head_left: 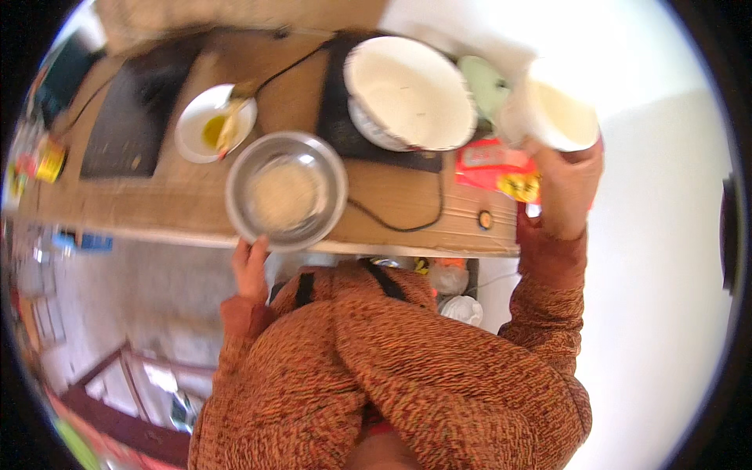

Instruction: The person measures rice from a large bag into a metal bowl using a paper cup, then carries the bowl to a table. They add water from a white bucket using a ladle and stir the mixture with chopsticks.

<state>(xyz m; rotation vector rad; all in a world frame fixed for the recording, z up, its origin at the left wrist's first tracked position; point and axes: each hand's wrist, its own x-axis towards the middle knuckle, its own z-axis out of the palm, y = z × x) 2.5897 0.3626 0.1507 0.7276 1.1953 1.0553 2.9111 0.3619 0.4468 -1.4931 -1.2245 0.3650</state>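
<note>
My left hand (252, 270) grips the near rim of a shiny steel bowl (332, 176) at the table's front edge. Pale, fine-grained stuff (283, 196) lies in the bottom of that bowl. Off to the right, my right hand (569, 184) is closed round a white tub (523, 116), raised and tilted, with a cream-coloured inside. Its contents are too blurred to make out. Below the tub lies a red and yellow packet (493, 160), partly behind my wrist.
A large white basin (411, 90) stands on a black slab (333, 117). Farther left are a white bowl (188, 129) with yellow liquid and a pale brush-like tool, and a dark panel (133, 125). A black cord (399, 228) curves across the cardboard-covered table (157, 207). A white wall rises at right.
</note>
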